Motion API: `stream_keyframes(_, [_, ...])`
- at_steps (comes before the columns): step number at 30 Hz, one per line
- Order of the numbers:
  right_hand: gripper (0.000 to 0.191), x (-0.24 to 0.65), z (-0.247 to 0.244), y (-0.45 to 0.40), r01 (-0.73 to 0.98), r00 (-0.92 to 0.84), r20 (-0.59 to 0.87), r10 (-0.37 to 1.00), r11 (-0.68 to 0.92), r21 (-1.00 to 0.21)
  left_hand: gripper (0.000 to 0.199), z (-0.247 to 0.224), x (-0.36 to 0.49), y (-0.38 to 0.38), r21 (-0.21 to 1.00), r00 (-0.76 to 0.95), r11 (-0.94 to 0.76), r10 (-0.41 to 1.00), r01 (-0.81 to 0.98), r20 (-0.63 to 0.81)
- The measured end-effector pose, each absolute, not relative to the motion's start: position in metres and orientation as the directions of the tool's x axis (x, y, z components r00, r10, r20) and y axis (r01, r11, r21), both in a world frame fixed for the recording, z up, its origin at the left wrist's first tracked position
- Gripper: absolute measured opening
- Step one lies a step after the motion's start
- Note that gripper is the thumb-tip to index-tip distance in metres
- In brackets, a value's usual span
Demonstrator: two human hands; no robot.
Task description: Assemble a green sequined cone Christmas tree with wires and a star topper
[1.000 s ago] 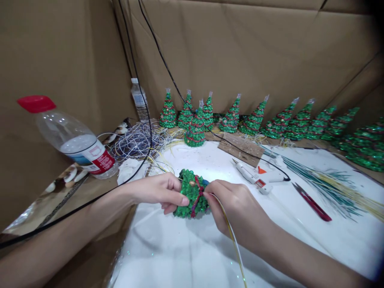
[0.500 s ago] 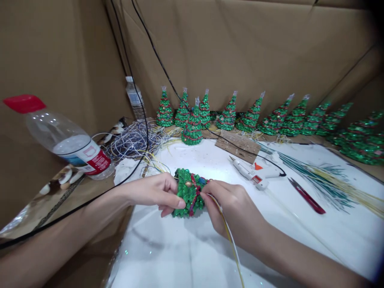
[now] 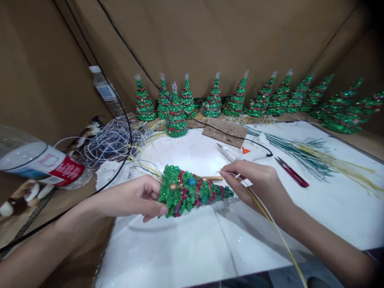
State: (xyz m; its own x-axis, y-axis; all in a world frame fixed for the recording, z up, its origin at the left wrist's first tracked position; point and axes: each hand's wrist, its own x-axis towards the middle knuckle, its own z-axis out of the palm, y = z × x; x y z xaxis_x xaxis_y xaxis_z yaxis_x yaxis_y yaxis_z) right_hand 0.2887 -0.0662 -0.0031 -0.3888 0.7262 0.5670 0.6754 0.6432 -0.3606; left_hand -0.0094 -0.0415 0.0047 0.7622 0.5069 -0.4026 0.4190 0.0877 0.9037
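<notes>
On its side over the white work surface (image 3: 168, 248) lies a small green Christmas tree (image 3: 192, 190) with red garland and coloured beads. Its wide base is gripped by my left hand (image 3: 138, 198), thumb in front. The tip points right, toward my right hand (image 3: 255, 186), which is apart from the tree. Between the pinched fingers of that hand are thin white and yellow wires (image 3: 279, 232), with a small white tag (image 3: 246, 183) by the fingers. A thin brown stick (image 3: 213, 178) shows behind the tree.
Several finished trees (image 3: 213, 98) stand along the back. A glue gun (image 3: 229, 153), red snips (image 3: 292, 173) and green and yellow wires (image 3: 315, 156) lie right. Bottles (image 3: 45, 160), tangled wire (image 3: 108, 140) and a black cable (image 3: 130, 132) are left.
My right hand has moved right, off the tree, with the wires. More of the tree's length now shows. The whole view has shifted, so the background sits farther left and higher.
</notes>
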Motion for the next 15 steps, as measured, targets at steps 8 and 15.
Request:
stream_keyframes(8, [0.011,0.307,-0.019,-0.057,0.700,-0.380,0.561,0.735,0.625,-0.345,0.026,0.001,-0.006,-0.042,0.904,0.736,0.148,0.535,0.402,-0.415])
stream_keyframes(15, [0.011,0.310,-0.023,-0.054,0.681,-0.359,0.551,0.753,0.615,-0.397,0.029,-0.005,-0.008,-0.041,0.912,0.694,0.117,0.613,0.393,-0.377])
